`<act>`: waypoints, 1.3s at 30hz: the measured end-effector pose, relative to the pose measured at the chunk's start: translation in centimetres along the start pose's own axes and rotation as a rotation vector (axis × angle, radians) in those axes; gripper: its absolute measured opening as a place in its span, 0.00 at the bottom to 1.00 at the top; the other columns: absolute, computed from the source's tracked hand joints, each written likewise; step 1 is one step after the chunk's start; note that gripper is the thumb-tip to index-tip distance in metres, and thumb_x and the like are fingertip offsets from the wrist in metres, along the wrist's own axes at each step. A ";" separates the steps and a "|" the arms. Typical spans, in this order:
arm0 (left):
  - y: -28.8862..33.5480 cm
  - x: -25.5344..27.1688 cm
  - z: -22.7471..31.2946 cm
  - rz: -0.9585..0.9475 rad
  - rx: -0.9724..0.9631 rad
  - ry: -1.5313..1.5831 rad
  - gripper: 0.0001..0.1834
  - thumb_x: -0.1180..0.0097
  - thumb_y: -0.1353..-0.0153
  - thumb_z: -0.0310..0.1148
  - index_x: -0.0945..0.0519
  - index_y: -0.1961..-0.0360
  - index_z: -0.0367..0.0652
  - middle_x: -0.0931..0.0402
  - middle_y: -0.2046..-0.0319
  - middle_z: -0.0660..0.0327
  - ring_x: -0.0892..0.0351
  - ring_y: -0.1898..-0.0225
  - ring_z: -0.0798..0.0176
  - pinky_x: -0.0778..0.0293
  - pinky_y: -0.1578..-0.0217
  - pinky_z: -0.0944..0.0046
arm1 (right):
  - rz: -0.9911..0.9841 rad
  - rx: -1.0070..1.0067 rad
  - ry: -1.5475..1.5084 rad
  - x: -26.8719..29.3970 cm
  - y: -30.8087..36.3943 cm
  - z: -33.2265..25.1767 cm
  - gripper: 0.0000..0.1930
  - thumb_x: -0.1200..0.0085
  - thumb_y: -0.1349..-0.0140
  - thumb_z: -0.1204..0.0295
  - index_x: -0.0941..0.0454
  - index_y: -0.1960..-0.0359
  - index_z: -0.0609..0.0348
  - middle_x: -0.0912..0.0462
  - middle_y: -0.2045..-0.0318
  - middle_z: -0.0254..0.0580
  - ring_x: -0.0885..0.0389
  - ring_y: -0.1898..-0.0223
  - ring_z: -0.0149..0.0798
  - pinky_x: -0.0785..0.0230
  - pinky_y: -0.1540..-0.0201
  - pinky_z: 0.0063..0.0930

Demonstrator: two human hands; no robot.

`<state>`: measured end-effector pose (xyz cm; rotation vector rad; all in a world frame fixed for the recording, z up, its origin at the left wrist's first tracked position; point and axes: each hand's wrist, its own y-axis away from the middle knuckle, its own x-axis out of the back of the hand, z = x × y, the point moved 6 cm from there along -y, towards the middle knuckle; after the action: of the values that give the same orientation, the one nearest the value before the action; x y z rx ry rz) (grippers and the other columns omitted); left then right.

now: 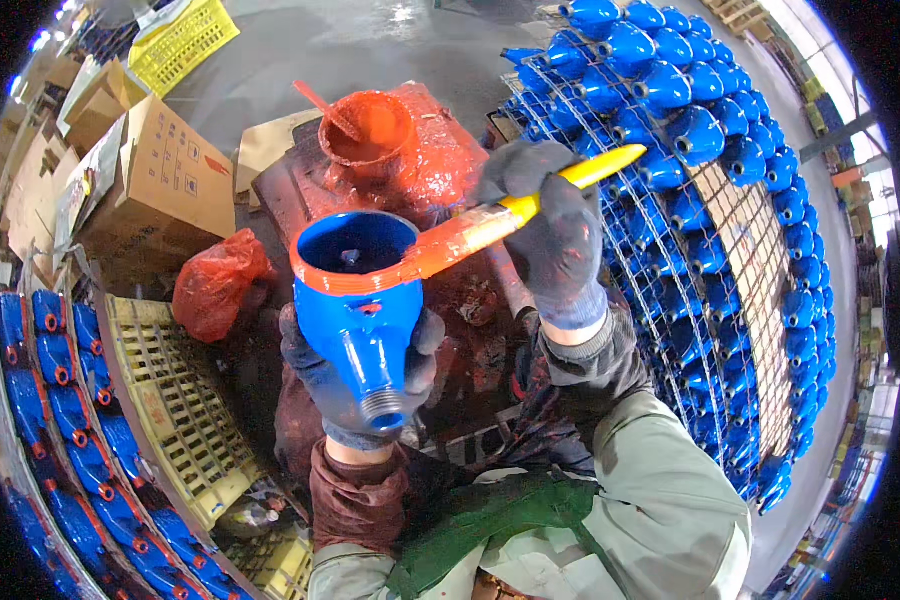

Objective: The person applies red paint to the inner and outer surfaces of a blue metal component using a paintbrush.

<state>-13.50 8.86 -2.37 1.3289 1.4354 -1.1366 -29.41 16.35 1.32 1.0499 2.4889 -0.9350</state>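
Working remotely, I view a crumpled red plastic bag (220, 285) left of the gloved left hand (330, 393), its fingers curled around a glossy blue funnel-shaped metal housing (357, 325), held mid-scene, nearer than a red-coated round bowl (345, 155). A yellow-handled, red-smeared paintbrush (475, 228) touches the housing's red rim (345, 284), gripped in the gloved right hand's (560, 240) bent fingers. At right, blue funnel-shaped parts (700, 135) crowd wire mesh (745, 240).

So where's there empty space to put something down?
Bare grey floor lies beyond the red bowl, between the yellow crate and the racked blue parts; another strip runs right of them. It's crowded around the held blue part and leftward, by the cardboard box.
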 end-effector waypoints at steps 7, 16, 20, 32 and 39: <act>-0.3 0.2 -1.2 -0.092 0.052 -0.210 0.39 0.64 0.33 0.58 0.47 0.32 0.38 0.30 0.56 0.33 0.23 0.73 0.51 0.27 0.86 0.64 | -0.007 -0.197 -0.276 2.4 -0.5 3.0 0.13 0.50 0.38 0.61 0.28 0.63 0.59 0.25 0.64 0.46 0.25 0.61 0.41 0.29 0.57 0.34; 2.3 3.3 -7.0 0.378 0.189 0.171 0.50 0.40 0.51 0.66 0.39 0.36 0.42 0.32 0.43 0.45 0.26 0.49 0.45 0.19 0.56 0.51 | -0.174 -0.424 -0.876 2.2 -0.6 6.4 0.13 0.46 0.43 0.67 0.24 0.58 0.58 0.23 0.60 0.44 0.22 0.58 0.48 0.27 0.52 0.41; 0.6 2.2 -8.3 0.515 0.340 -0.636 0.56 0.43 0.59 0.75 0.35 0.42 0.36 0.26 0.66 0.46 0.29 0.81 0.57 0.29 0.90 0.60 | -0.348 -0.404 -1.112 1.5 -0.2 6.3 0.17 0.52 0.40 0.68 0.27 0.52 0.65 0.21 0.56 0.48 0.21 0.54 0.43 0.29 0.47 0.39; 0.0 4.5 2.9 0.442 -0.379 -1.026 0.44 0.40 0.45 0.58 0.38 0.37 0.39 0.29 0.46 0.48 0.21 0.54 0.50 0.19 0.60 0.51 | -0.068 -0.313 -0.584 3.5 -0.4 4.4 0.18 0.53 0.34 0.55 0.28 0.56 0.58 0.22 0.63 0.39 0.23 0.60 0.34 0.27 0.61 0.26; 0.5 0.4 4.0 0.661 -0.865 -2.503 0.47 0.27 0.59 0.49 0.35 0.40 0.39 0.27 0.53 0.45 0.24 0.54 0.44 0.26 0.55 0.51 | 0.221 -0.104 0.324 0.1 0.8 1.2 0.11 0.45 0.36 0.72 0.24 0.57 0.68 0.20 0.69 0.38 0.24 0.73 0.25 0.30 0.68 0.18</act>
<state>-13.03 5.07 -3.72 -0.6167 -0.5212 -0.6073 -28.87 16.04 0.02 1.5053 2.5637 -0.6039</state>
